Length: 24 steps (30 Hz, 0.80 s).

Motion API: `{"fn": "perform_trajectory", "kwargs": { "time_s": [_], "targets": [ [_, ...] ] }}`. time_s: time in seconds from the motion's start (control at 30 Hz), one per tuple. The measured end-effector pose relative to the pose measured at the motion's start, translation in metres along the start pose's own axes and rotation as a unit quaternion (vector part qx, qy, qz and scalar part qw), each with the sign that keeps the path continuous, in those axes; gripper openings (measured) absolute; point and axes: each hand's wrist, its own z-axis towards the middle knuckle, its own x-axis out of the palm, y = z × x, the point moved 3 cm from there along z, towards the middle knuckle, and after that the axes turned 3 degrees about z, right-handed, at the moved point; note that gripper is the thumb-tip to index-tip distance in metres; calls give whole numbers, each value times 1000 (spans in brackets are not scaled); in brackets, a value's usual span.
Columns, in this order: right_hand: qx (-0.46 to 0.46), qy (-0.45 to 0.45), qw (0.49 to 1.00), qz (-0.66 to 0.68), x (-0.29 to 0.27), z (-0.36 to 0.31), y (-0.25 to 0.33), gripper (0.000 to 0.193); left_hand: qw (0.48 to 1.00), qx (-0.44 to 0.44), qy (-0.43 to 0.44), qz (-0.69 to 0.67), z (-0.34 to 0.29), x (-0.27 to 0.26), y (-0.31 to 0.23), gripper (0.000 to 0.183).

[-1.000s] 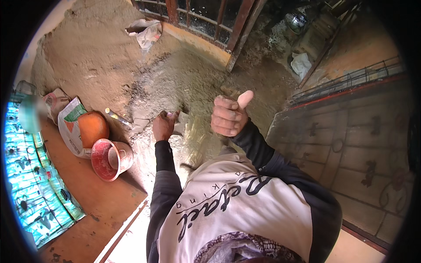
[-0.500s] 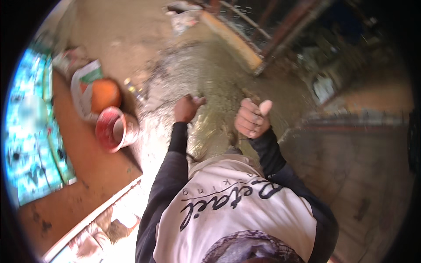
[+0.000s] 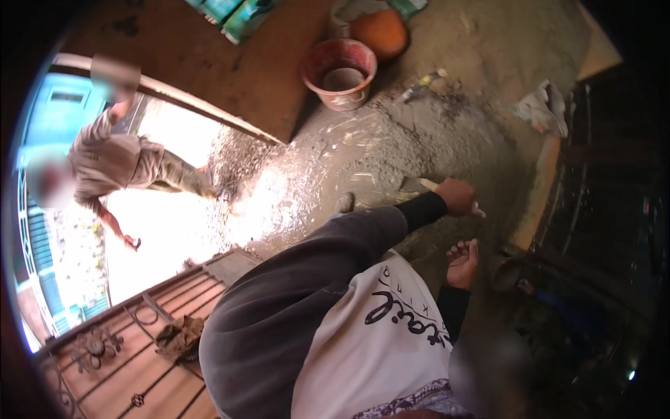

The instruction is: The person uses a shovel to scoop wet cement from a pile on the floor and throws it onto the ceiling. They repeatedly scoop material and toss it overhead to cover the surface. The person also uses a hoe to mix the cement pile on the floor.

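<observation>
My left hand [image 3: 457, 197] is closed around the pale handle of what looks like a trowel [image 3: 427, 184]. Its grey blade blends into the wet cement [image 3: 398, 150] spread over the floor, and I cannot tell where it ends. Just nearer than it, my right hand [image 3: 463, 262] is palm up, fingers loosely bent and apart, holding nothing. A rough, thicker heap of the grey mix lies beyond my left hand.
A red plastic tub [image 3: 340, 94] stands by a brown panel [image 3: 209, 63], beside an orange rounded container [image 3: 380, 35]. A crumpled pale sack [image 3: 543, 108] lies far right. Another person [image 3: 112, 157] bends in the bright doorway at left. A metal gate [image 3: 132, 356] is at lower left.
My view has swung left, bringing the doorway and the other person in. My left arm now reaches across to the right with the trowel; my right hand has turned palm up.
</observation>
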Motion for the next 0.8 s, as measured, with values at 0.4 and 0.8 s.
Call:
{"fn": "perform_trajectory", "kwargs": {
  "time_s": [0.4,0.8],
  "targets": [
    [-155,-69,914,-369,99,60,-5,60,980,-76,-144,-111,-18,-10,45,55],
    [-171,-19,890,-422,69,73,-9,53,972,-94,-186,-104,-39,2,37,39]
  ]
}}
